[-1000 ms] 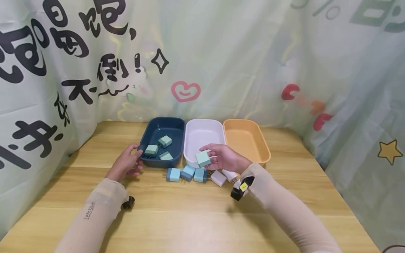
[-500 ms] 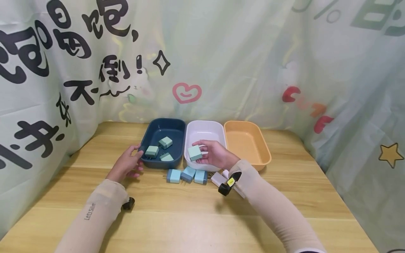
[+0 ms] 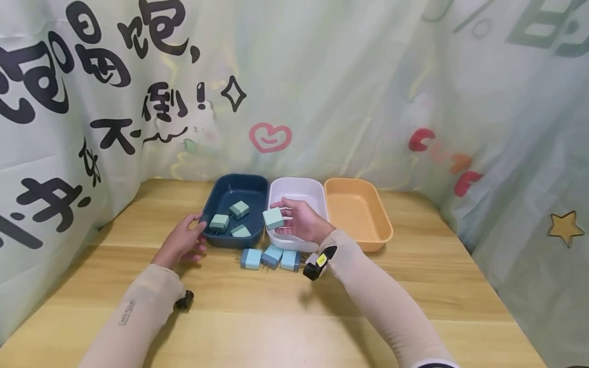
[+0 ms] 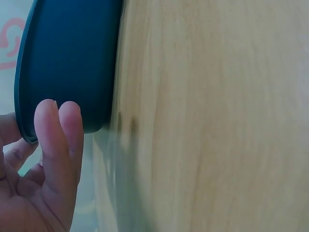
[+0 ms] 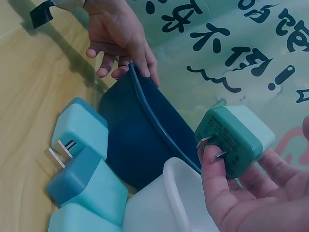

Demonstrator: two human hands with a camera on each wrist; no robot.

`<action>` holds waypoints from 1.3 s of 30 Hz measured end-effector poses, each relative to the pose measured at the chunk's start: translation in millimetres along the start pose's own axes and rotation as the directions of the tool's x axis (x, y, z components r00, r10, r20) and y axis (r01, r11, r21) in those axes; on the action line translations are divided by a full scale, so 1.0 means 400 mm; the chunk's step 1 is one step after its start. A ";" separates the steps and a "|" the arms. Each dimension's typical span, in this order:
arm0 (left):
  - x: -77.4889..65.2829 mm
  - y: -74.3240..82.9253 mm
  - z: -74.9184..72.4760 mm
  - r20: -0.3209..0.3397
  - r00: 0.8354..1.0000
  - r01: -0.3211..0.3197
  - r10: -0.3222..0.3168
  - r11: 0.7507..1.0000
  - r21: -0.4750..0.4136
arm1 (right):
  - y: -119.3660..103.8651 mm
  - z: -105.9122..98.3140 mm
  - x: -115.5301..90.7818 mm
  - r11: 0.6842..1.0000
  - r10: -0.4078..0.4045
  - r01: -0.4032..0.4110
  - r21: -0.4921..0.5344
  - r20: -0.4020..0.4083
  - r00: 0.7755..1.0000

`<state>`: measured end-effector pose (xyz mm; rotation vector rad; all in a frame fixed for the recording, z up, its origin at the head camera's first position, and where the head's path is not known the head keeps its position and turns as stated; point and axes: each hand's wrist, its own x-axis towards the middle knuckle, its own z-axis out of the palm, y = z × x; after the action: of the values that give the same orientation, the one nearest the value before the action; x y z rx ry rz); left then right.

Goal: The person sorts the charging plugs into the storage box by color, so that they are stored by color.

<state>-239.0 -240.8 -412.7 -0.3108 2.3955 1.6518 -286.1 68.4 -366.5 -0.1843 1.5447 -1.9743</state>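
Observation:
My right hand (image 3: pixel 303 221) holds a pale green charger plug (image 3: pixel 273 218) above the white bin (image 3: pixel 294 241), close to the dark blue bin (image 3: pixel 235 240). Two metal prongs on the plug's darker green face show in the right wrist view, with fingertips right beside them. My left hand (image 3: pixel 181 240) pinches the left rim of the dark blue bin between thumb and index finger, while its other fingers (image 4: pixel 53 140) lie along the bin's outer wall. Inside that bin lie 3 more green charger plugs (image 3: pixel 239 209).
In front of the bins, 3 light blue charger plugs (image 3: pixel 272 255) with darker ends stand in a row. A white plug (image 3: pixel 311 259) is partly hidden behind my right wrist. An orange bin (image 3: pixel 361 209) stands at the right. A printed curtain (image 3: pixel 340 92) hangs behind the wooden table (image 3: pixel 248 322).
My right hand has carried the green charger plug leftward and slightly up, from the white bin's front toward the dark blue bin. The left hand has stayed at the rim.

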 end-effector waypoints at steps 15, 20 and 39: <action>0.001 0.002 -0.002 -0.004 1.000 0.006 -0.006 1.000 0.014 | 0.004 0.026 0.074 0.994 0.033 -0.030 0.101 -0.029 0.999; 0.001 0.002 -0.001 -0.006 1.000 0.010 -0.010 1.000 0.000 | 0.006 0.032 0.092 0.988 0.042 -0.035 0.151 -0.046 0.998; 0.003 0.002 -0.001 -0.011 1.000 0.028 -0.028 1.000 0.007 | 0.000 0.045 0.136 0.986 0.067 -0.059 0.154 -0.043 0.997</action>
<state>-240.3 -241.0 -412.1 -0.3511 2.3934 1.6332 -321.3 23.9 -374.9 -0.0245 1.4045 -2.0496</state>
